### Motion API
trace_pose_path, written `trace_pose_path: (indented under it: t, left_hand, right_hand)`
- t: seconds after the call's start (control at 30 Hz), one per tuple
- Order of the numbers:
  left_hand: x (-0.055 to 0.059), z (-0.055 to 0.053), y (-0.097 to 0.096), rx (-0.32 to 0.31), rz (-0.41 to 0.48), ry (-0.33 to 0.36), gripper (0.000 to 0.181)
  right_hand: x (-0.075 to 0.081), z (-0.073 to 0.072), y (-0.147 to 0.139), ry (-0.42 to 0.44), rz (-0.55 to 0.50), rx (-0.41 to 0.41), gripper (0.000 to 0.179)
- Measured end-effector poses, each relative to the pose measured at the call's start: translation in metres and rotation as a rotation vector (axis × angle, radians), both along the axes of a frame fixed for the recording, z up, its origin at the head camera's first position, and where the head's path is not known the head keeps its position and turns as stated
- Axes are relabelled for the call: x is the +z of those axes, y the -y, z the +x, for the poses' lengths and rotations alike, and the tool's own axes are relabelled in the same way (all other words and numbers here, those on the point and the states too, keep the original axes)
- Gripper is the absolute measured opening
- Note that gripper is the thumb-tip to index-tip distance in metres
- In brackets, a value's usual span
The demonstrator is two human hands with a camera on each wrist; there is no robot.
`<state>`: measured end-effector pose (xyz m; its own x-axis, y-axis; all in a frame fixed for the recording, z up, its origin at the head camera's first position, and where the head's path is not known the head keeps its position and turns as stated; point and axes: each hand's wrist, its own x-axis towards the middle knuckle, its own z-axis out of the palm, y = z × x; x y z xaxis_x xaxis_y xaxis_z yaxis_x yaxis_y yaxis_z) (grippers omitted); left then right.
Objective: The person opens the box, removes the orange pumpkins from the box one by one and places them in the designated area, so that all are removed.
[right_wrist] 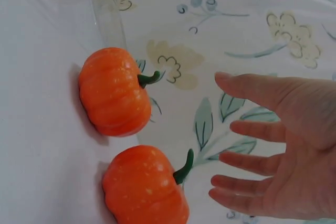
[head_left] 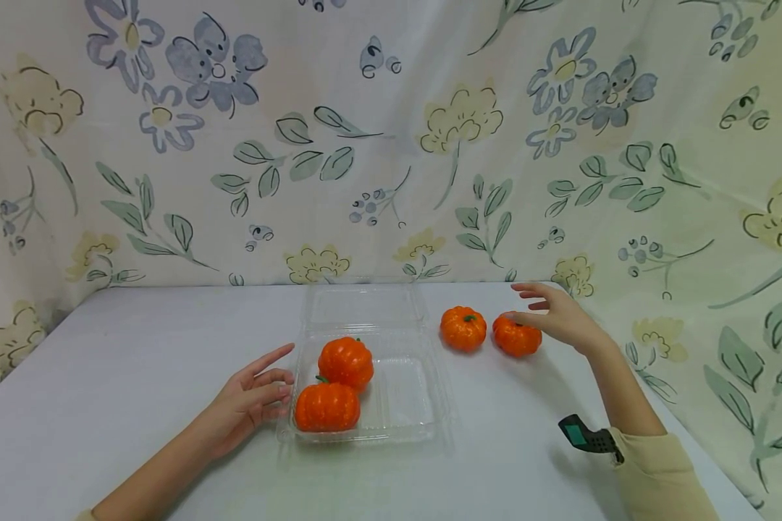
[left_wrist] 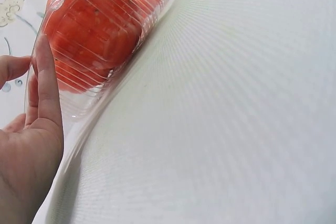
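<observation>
Two small orange pumpkins, a rear one [head_left: 346, 363] and a front one [head_left: 328, 407], lie in the left half of a clear plastic clamshell box [head_left: 404, 394]. Its lid [head_left: 365, 307] is folded back. At the box's left wall is my left hand [head_left: 250, 398], fingers extended against or close to the plastic. Two more pumpkins rest on the table right of the box: one nearer the box [head_left: 463, 329] and one farther right [head_left: 518, 336]. Above the farther one hovers my right hand [head_left: 557, 318], fingers spread and holding nothing; the right wrist view shows a gap to both pumpkins.
A white table [head_left: 169, 340] carries everything. Behind it hangs a cloth [head_left: 391, 145] printed with flowers and leaves, which also runs down the right side. A black band with a greenish face [head_left: 586, 436] sits at the right sleeve.
</observation>
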<state>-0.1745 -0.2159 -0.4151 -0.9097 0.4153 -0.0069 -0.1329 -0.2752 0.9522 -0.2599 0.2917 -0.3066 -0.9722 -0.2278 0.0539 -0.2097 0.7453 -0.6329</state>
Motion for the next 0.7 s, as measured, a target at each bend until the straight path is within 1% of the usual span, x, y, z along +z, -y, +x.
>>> trace_pose_path:
  t: [0.1, 0.23, 0.37, 0.7]
  left_hand:
    - [0.000, 0.000, 0.000, -0.005, 0.005, -0.004, 0.051]
    - [-0.001, 0.000, 0.001, -0.024, 0.020, -0.026, 0.053]
    - [-0.001, -0.001, 0.001, -0.039, 0.035, -0.042, 0.054]
    - [-0.001, -0.001, 0.001, -0.046, 0.038, -0.039, 0.055]
  right_hand:
    - [0.004, 0.004, 0.008, -0.021, 0.003, 0.004, 0.068]
    - [0.007, 0.009, 0.018, -0.050, -0.008, 0.020, 0.067]
    - [0.010, 0.014, 0.026, -0.076, -0.029, 0.049, 0.064]
    - [0.012, 0.022, 0.040, -0.084, -0.035, 0.073, 0.062]
